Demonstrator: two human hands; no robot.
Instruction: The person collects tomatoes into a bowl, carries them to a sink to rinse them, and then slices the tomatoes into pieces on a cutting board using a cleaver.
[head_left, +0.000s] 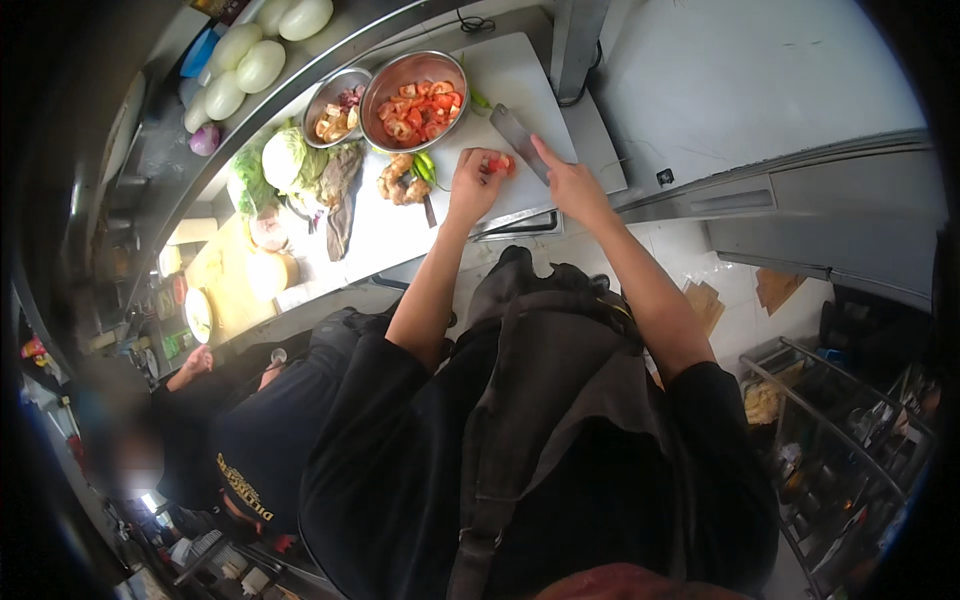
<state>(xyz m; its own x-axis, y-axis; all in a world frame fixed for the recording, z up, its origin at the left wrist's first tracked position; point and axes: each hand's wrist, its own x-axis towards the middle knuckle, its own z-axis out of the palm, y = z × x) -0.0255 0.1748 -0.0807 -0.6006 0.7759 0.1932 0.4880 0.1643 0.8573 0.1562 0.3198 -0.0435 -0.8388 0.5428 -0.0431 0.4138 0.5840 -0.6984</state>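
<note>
My left hand point(474, 183) is closed around a piece of red tomato point(499, 165) on the white cutting board point(520, 75). A wide-bladed knife point(517, 138) is in my right hand point(572, 186), its blade pointing up and left, just right of the tomato and apart from it. Beyond my left hand stands a steel bowl point(375, 135) full of cut tomatoes point(422, 112). A smaller steel bowl point(318, 105) with chopped pieces sits against its left side. Green chillies point(425, 167) and ginger point(398, 184) lie left of my left hand.
Cabbage point(291, 160) and dark wilted leaves point(340, 200) lie farther left on the counter. A shelf above holds several pale onions point(261, 67) and one purple onion point(205, 140). A co-worker in dark clothes point(270, 430) stands close on my left. A metal rack point(840, 420) is at lower right.
</note>
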